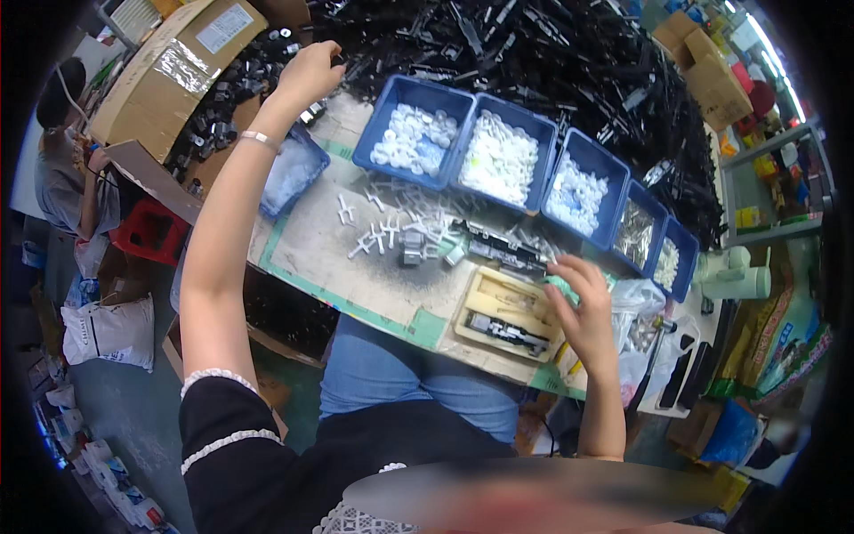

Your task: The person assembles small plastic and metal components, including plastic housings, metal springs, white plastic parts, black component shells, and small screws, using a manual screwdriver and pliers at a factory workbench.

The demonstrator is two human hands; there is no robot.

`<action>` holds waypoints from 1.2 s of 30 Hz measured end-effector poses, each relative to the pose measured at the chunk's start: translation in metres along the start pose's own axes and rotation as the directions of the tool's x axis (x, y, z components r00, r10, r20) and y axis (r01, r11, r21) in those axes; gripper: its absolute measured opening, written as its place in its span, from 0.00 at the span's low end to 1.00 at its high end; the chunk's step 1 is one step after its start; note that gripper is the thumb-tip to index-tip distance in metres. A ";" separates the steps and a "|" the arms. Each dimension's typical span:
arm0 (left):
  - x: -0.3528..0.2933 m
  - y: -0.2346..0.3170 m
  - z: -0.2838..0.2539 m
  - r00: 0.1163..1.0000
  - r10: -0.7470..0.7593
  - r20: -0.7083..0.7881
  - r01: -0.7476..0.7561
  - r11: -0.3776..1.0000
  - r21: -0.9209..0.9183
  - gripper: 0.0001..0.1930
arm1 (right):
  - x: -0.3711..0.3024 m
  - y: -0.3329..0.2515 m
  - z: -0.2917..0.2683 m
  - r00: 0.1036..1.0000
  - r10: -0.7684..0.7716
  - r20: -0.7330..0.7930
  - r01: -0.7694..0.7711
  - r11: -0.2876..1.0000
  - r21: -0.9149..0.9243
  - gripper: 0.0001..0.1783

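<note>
My left hand (311, 75) reaches far out to the left, at the edge of the heaped black parts (480, 40). Its fingers are bent together, with something dark and small at the tips that I cannot make out. My right hand (584, 307) is at the right end of a cream fixture (463, 331). Its thumb and fingers curl round a light-green piece (560, 288). Just left of these fingertips, a long black mechanical part (503, 247) lies behind the fixture. A black and silver part (507, 333) rests in the fixture's front slot.
Blue bins (405, 178) with small white parts stand in a row across the bench. White branched pieces (382, 233) and a grey block (413, 247) lie before them. A cardboard box (178, 76) stands at far left, near another person (71, 169). Plastic bags (636, 298) lie right.
</note>
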State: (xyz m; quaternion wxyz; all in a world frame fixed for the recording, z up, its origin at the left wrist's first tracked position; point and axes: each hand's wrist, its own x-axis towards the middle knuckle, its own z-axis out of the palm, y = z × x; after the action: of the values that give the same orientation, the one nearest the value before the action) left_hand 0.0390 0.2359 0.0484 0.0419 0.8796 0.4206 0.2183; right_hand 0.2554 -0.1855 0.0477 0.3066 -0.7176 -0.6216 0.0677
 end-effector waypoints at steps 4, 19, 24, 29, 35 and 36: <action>0.035 -0.019 0.039 0.976 -0.102 0.193 0.083 0.991 0.103 0.16 | 0.002 0.000 0.003 1.000 0.025 0.016 -0.025 1.000 -0.003 0.12; -0.074 0.115 -0.028 0.879 0.149 0.454 0.316 0.531 -0.786 0.16 | 0.029 -0.020 0.000 1.000 0.021 -0.005 -0.019 0.950 0.312 0.14; -0.162 0.185 -0.029 0.579 0.530 0.620 0.671 0.124 -0.731 0.13 | 0.041 -0.041 0.025 0.968 0.143 0.207 -0.246 0.365 0.898 0.21; -0.205 0.213 -0.032 0.965 0.137 0.222 0.151 0.401 -0.903 0.18 | 0.013 -0.036 0.014 0.960 0.279 0.032 -0.127 0.328 0.936 0.13; -0.238 0.209 -0.024 0.824 0.543 -0.165 -0.512 0.586 -0.628 0.18 | -0.041 -0.049 -0.011 0.975 0.065 0.215 -0.119 0.962 0.248 0.18; -0.248 0.212 -0.021 0.770 0.636 -0.060 -0.487 0.523 -0.699 0.16 | -0.051 -0.050 -0.008 0.977 0.057 0.208 -0.099 0.975 0.197 0.17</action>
State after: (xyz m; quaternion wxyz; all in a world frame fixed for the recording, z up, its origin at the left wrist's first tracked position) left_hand 0.0464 -0.0910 0.0352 0.3300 0.9055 -0.0042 0.2669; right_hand 0.2054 -0.2343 0.0663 0.3123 -0.6952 -0.6103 0.2159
